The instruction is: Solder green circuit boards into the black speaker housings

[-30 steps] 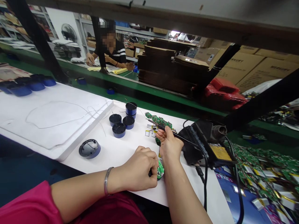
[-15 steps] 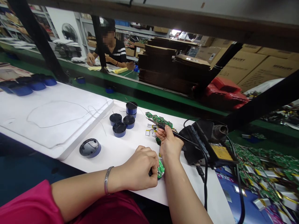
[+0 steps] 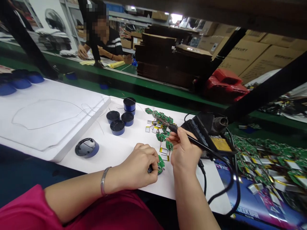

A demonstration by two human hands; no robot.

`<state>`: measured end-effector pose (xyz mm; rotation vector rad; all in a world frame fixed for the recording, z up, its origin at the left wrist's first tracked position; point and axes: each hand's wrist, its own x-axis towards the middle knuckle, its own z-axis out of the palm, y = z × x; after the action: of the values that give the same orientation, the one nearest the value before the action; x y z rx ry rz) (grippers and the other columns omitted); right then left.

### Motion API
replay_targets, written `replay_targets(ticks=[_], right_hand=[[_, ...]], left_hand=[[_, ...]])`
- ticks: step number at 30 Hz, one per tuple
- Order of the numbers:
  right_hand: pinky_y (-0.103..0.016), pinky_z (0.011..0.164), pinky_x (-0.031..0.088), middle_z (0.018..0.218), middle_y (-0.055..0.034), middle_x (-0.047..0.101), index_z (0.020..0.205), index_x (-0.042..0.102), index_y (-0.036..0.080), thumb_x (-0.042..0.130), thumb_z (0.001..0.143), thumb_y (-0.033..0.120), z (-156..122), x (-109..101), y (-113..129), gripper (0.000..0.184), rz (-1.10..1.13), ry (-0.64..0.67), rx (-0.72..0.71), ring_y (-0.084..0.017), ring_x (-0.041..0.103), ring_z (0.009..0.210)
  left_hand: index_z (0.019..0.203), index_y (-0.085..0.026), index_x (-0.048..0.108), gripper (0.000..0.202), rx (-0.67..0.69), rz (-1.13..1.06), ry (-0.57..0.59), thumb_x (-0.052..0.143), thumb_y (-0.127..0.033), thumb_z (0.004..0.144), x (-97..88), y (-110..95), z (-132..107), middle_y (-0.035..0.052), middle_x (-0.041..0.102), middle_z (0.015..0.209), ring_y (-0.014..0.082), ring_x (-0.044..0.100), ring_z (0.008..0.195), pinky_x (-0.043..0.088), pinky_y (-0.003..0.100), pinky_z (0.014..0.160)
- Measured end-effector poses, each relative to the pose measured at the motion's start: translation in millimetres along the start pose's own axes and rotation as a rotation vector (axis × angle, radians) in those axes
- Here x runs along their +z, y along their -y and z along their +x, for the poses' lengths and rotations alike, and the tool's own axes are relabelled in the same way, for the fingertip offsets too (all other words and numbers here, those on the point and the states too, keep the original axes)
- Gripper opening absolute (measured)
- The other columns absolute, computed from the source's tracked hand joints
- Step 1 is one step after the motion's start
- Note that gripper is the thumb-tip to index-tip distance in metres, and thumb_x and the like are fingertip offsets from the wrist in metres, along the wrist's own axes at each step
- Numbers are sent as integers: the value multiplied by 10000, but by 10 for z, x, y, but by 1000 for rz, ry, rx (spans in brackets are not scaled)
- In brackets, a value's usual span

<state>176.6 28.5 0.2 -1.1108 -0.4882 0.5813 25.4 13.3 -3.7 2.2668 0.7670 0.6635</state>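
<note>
My left hand [image 3: 142, 166] is closed at the table's front edge, its fingers on a round green circuit board [image 3: 161, 165]. Something black shows between those fingers, mostly hidden. In my right hand [image 3: 185, 150] is a soldering iron [image 3: 173, 128], held like a pen and pointing up and left. Its thin tip passes in front of several green circuit boards [image 3: 163, 118] and small silver battery cells [image 3: 157, 130]. An open blue-and-black round housing [image 3: 87, 148] lies left of my left hand. More such housings [image 3: 117, 127] stand in a group behind it.
A black soldering stand [image 3: 203, 124] with a yellow sponge [image 3: 221, 144] is at the right, cables hanging near my right forearm. Beyond lie many boards with batteries [image 3: 266, 172]. Thin wire [image 3: 48, 99] loops over a white foam board [image 3: 55, 140]. A co-worker [image 3: 105, 41] sits across.
My right hand has moved right with the soldering iron, drawing its tip back. My left hand keeps its grip on the circuit board. The whole view has shifted slightly.
</note>
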Motion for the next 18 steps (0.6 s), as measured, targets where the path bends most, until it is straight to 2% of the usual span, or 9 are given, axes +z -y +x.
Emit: replay_targets(ticks=[4, 7, 9, 13, 18], right_hand=[[-263, 583, 569, 708, -19, 724, 935, 706, 144, 792, 755, 381, -276, -402, 188, 310, -169, -36, -134, -144, 690, 573], [-309, 692, 603, 818, -29, 756, 1042, 720, 174, 715, 859, 328, -518, -688, 166, 239, -474, 60, -387, -168, 735, 683], [-305, 699, 613, 896, -27, 770, 1143, 700, 196, 693, 879, 233, -651, -823, 88, 267, -569, 145, -557, -165, 745, 720], [-263, 669, 621, 979, -10, 777, 1257, 633, 227, 666, 861, 58, -764, -920, -61, 432, -666, 287, -815, -137, 745, 738], [-238, 675, 612, 957, -44, 776, 1270, 601, 164, 642, 855, 10, -741, -877, -44, 444, -739, 467, -1037, -129, 738, 761]], left_hand=[[656, -164, 645, 105, 9, 49, -49, 624, -87, 723, 15, -15, -74, 10, 687, 852, 173, 618, 876, 373, 379, 885], [686, -167, 652, 103, -1, 78, -87, 624, -106, 765, 35, -37, -116, 17, 692, 882, 180, 610, 889, 361, 395, 890], [690, -167, 654, 109, -9, 80, -107, 626, -112, 780, 45, -57, -134, 18, 692, 891, 179, 607, 889, 357, 399, 892], [688, -167, 660, 118, -4, 66, -128, 623, -96, 774, 20, -98, -145, 17, 688, 881, 175, 608, 884, 361, 396, 889], [667, -175, 656, 122, -32, 8, -92, 632, -90, 751, -86, -121, -154, 1, 679, 866, 169, 614, 904, 369, 385, 894]])
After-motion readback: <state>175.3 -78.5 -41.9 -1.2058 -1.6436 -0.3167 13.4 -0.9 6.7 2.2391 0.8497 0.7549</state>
